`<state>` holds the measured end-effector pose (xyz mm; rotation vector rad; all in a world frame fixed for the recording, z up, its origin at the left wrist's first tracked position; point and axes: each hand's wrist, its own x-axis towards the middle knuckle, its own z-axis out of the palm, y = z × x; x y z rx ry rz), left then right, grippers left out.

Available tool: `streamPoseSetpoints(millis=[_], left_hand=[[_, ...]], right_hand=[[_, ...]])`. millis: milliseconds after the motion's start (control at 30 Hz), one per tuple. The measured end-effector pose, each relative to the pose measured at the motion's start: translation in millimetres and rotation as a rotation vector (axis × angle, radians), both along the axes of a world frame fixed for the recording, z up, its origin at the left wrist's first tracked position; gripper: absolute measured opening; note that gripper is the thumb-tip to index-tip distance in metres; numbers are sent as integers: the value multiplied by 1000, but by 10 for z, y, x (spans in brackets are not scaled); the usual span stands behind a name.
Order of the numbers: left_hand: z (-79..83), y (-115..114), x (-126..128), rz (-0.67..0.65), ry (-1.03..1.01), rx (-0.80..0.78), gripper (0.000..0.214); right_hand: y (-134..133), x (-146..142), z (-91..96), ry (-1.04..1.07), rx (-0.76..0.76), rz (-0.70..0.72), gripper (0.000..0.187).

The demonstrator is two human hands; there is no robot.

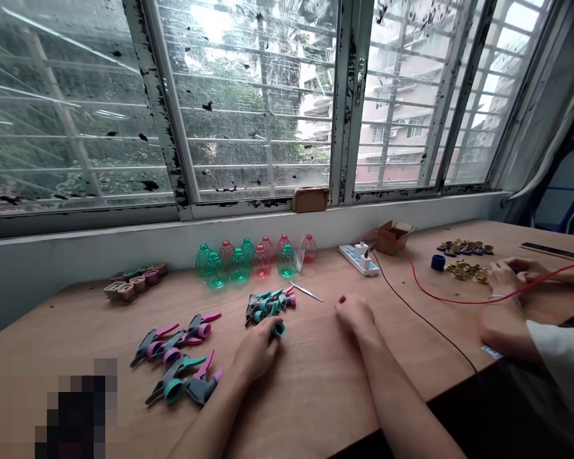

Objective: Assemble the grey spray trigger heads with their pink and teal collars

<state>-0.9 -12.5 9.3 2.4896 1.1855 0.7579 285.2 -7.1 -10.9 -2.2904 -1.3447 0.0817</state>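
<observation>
My left hand grips a plastic trigger-spray head with a teal collar, pressing it near a heap of similar grey, teal and pink spray heads. More spray heads lie in loose rows to the left. My right hand rests on the plywood table with its fingers loosely curled, holding nothing. A pair of metal tweezers lies just beyond it. Behind the heap stand several green and red plastic bottles.
A white power strip with a plugged-in adapter, a small cardboard box and red and black cables lie to the right. A co-worker's hands work beside gold caps and a blue cap. Window bars run along the back.
</observation>
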Motion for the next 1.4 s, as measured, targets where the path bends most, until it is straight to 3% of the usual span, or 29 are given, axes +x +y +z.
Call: streamPoseSetpoints(millis=[233,500,700,833,933,1033,1200,1400], left_hand=[[-7,51,-64,-125,-1,-32,44],[-26,69,-88,-143,-43,-57,42],[-22,21,-64,-102,-70,-60,41],[-2,11,-51,-80,-100,-87,39],[8,22,-44,-70,-132,-101,35],[13,34,-43,-40,-154,-105,32],[12,31,-51,-57,-158,-100,36],[-10,25,-55,-68,-181,-92,42]], right_hand=[[-8,162,-90,97,-89,-17,20],[-13,190,-108,144,-101,2,15],[-3,180,-107,166,44,50,16],[14,-58,-16,304,244,301,7],[9,-423,37,551,377,602,20],[-6,-777,41,839,357,820,30],[-35,-1020,10,1071,315,931,34],[-69,-1090,-59,963,337,929,29]])
